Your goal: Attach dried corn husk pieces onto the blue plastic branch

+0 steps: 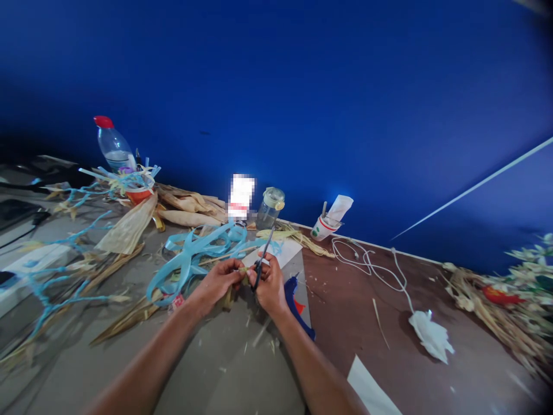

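Note:
My left hand [219,282] is closed in a pinch on a small piece of dried husk [244,272], pale green-tan in colour. Held in my right hand [269,288] is a pair of dark scissors [266,245], blades pointing up and away from me. The fingertips of both hands are close together at the husk piece; whether the right fingers touch it I cannot tell. Left of the hands lies a looped light-blue ribbon [190,259]. Just right of my right wrist rests a blue glue gun [308,329], partly hidden by my arm.
Dried corn husks [190,202] are heaped at the back left, near a red-capped bottle [113,144]. Blue-wrapped branches [45,300] spread at far left. A lidded jar [269,210], a paper cup [322,229], a white cable [400,279] and dried flowers [514,300] stand or lie rightward.

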A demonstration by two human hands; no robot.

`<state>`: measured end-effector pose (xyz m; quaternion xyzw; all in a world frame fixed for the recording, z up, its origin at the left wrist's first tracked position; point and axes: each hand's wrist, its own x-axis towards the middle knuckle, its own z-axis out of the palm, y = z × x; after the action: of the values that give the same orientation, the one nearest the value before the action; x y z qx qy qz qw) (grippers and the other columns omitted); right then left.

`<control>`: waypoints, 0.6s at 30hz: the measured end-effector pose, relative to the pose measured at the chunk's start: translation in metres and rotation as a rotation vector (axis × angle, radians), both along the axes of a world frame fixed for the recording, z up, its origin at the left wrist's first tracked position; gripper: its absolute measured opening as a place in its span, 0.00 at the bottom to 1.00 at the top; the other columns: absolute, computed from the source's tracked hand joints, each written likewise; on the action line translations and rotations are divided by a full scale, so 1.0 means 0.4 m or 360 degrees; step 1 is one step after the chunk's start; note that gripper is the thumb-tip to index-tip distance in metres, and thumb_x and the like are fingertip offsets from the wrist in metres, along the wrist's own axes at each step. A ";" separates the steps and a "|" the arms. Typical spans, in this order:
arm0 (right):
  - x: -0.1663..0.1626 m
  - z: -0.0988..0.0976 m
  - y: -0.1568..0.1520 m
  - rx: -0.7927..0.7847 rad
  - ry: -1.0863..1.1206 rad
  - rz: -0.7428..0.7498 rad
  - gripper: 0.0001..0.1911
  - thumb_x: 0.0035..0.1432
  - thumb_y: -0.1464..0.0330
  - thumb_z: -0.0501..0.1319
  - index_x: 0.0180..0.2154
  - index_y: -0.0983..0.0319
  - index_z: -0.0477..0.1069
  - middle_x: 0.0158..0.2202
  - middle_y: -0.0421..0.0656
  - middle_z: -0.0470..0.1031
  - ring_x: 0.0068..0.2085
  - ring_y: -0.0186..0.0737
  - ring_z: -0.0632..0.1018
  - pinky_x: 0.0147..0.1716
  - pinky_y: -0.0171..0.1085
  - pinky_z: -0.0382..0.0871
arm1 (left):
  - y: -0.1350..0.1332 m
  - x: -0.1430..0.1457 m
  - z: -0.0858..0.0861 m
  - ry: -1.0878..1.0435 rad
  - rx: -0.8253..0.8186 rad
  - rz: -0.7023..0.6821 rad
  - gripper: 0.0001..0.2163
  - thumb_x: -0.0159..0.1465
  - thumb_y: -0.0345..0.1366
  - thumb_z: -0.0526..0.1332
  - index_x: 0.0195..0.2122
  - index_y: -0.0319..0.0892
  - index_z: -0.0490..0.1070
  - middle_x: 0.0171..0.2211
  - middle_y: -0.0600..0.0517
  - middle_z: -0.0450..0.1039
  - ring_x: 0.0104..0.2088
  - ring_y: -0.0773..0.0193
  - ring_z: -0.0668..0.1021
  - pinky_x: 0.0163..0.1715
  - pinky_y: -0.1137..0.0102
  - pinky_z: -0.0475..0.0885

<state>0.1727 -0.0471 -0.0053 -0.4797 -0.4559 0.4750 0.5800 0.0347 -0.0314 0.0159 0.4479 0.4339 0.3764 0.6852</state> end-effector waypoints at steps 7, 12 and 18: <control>0.002 0.001 0.001 0.0051 -0.0006 -0.0024 0.23 0.45 0.68 0.65 0.44 0.58 0.61 0.28 0.36 0.72 0.29 0.34 0.74 0.29 0.34 0.69 | 0.003 0.010 0.000 0.0071 0.0118 0.0105 0.14 0.48 0.44 0.68 0.25 0.39 0.68 0.17 0.58 0.63 0.17 0.73 0.64 0.18 0.76 0.56; 0.002 -0.005 0.001 0.0117 -0.0078 -0.0035 0.24 0.46 0.69 0.64 0.46 0.59 0.61 0.31 0.39 0.72 0.31 0.34 0.74 0.31 0.35 0.70 | 0.013 0.020 -0.028 0.0110 0.0239 0.0120 0.13 0.45 0.41 0.68 0.22 0.39 0.65 0.17 0.59 0.62 0.18 0.73 0.63 0.19 0.75 0.56; 0.001 -0.018 -0.001 0.0105 -0.0163 0.0004 0.30 0.47 0.70 0.64 0.52 0.60 0.57 0.31 0.38 0.71 0.32 0.34 0.74 0.34 0.34 0.70 | 0.016 0.024 -0.042 0.0105 0.0291 0.0176 0.11 0.45 0.37 0.67 0.24 0.40 0.66 0.19 0.58 0.65 0.20 0.71 0.65 0.21 0.75 0.59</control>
<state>0.1732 -0.0475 -0.0123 -0.4835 -0.5009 0.4353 0.5709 0.0445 -0.0250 -0.0009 0.4961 0.4441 0.4369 0.6049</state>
